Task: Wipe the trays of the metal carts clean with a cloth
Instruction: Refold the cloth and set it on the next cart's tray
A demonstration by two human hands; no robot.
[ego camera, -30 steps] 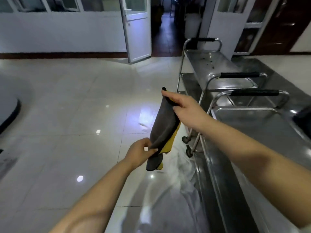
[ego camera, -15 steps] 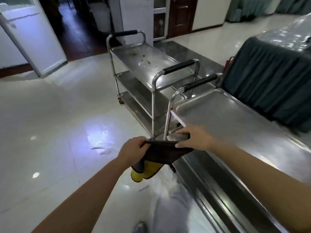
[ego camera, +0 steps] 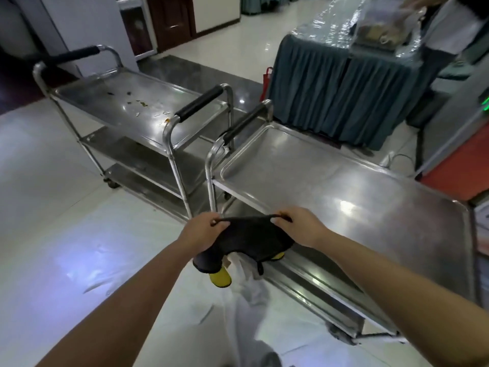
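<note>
Holding the cloth (ego camera: 247, 241) stretched between both hands, just off the front edge of the near cart (ego camera: 344, 197). It's dark grey with a yellow underside peeking out at the bottom. The left hand (ego camera: 201, 231) pinches one top corner and the right hand (ego camera: 301, 229) pinches the other, fingers curled tight on the hem, so the rest hangs down in a loose sag. My guess is they're spreading it flat so it can go down on the metal with a wide face instead of a wad.

The cloth isn't touching the near cart's top tray yet, it's hovering beside the rim at about tray height. That tray looks pretty bare and shiny, just reflections. The far cart (ego camera: 137, 107), parked nose to nose with this one, is the grubby one: little scraps and crumbs (ego camera: 140, 104) scattered across its top tray. Both carts have lower shelves too, so there's plenty left to do.

Beyond that there's a table with a teal skirt (ego camera: 330, 86) and crinkly plastic over the top, well apart from the carts.
</note>
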